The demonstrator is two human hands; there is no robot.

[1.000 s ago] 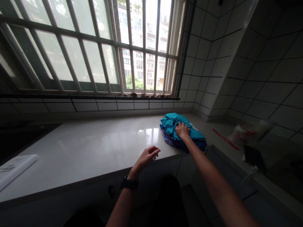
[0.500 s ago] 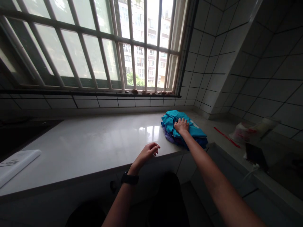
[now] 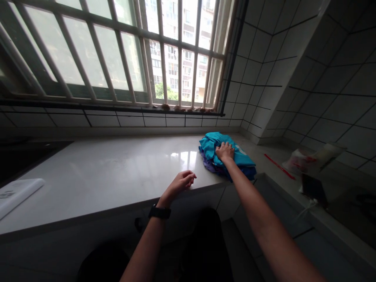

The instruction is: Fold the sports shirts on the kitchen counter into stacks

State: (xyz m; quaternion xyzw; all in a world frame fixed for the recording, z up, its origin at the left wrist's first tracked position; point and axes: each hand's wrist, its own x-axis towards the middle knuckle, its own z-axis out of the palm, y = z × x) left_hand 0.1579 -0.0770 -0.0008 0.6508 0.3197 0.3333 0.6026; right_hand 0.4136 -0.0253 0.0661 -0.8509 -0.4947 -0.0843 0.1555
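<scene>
A pile of folded clothes lies at the right end of the white countertop. On top is a teal garment with a white mark, and purple and dark blue cloth shows beneath it. My right hand is on the teal garment with bent fingers gripping its fabric, which wrinkles near the thumb. To the left of the pile, at the counter's front edge, my left hand has its fingers curled in and holds nothing visible. A black watch is on that wrist.
A white flat object with printing lies at the left. Behind it is a dark hob-like surface. On the right are a red strip, a plastic bag and a dark flat device. A barred window stands behind.
The view has tilted slightly downward, so the scene sits a little higher at the top and lower features shift up. Both hands keep nearly the same places; the right stays on the teal garment.
</scene>
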